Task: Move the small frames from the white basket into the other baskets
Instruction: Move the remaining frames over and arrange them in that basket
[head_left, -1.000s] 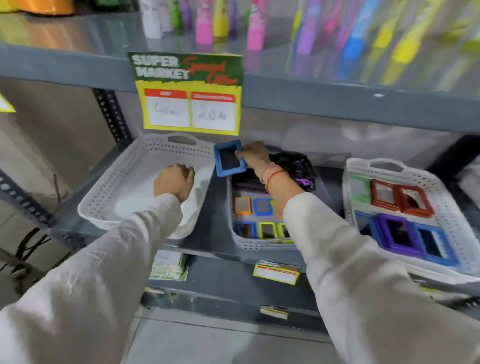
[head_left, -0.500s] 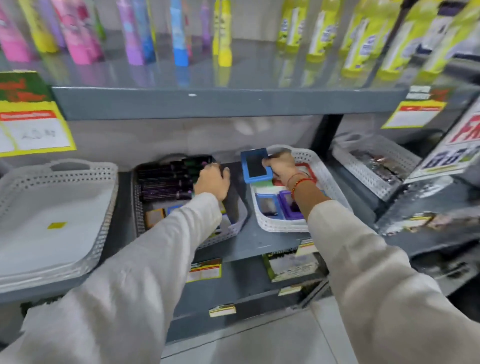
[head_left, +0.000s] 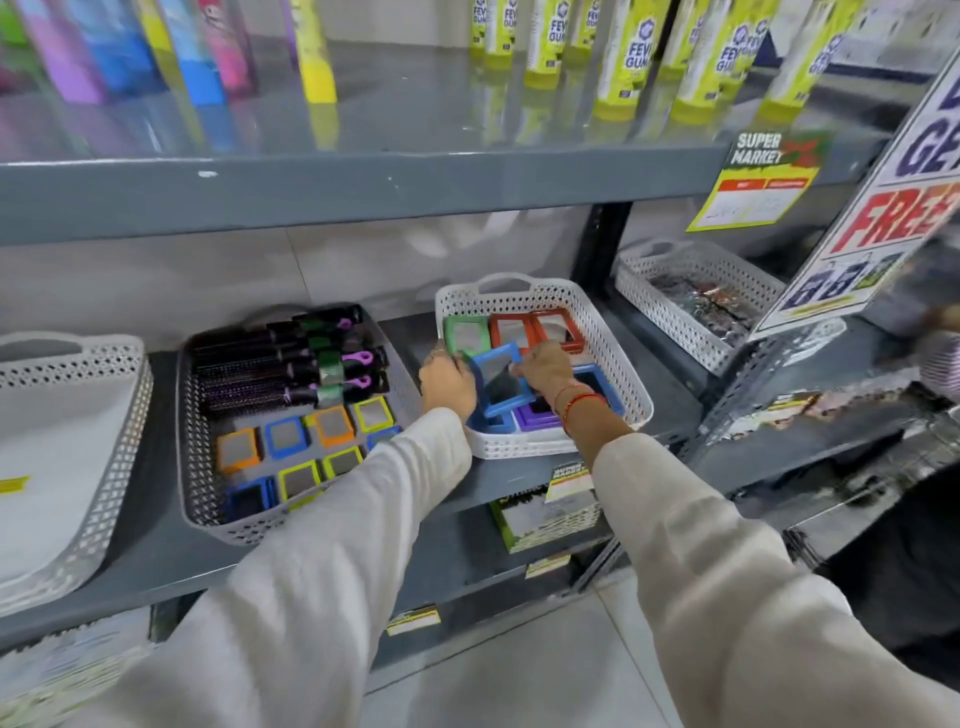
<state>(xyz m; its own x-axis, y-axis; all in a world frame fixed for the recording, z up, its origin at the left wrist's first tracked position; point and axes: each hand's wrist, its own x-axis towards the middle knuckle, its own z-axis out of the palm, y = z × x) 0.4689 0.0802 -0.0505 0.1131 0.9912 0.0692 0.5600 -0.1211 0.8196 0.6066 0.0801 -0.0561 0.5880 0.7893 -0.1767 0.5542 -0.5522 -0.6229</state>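
Both hands over the white lattice basket (head_left: 618, 353) in the middle of the grey metal shelf (head_left: 156, 561). Between them a blue frame (head_left: 500, 378), tilted, raised above the frames already lying in that basket. Right hand (head_left: 543, 370) pinching the blue frame's right edge with fingertips, a red thread bracelet (head_left: 582, 402) at the wrist. Left hand (head_left: 448, 382) against the frame's left edge, fingers curled around it, so a shared grip on the one frame. Under and around it in the same basket: a green frame (head_left: 466, 334) at the back left, two red frames (head_left: 535, 327) side by side at the back, a purple frame (head_left: 535, 415) at the front, more blue frames partly hidden by the hands. Just left, a grey lattice basket (head_left: 208, 499) holding black hairbrushes (head_left: 291, 364) at the back and small orange, blue and yellow-green frames (head_left: 306, 447) in rows at the front. Far left, a large white basket (head_left: 98, 499), only a small yellow sticker (head_left: 13, 484) visible inside. Far right, another white basket (head_left: 675, 306) with dark packets, blurred. On the upper shelf, yellow-green glue bottles (head_left: 623, 47) and coloured tubes (head_left: 182, 47). White long sleeves (head_left: 322, 571) on both arms.
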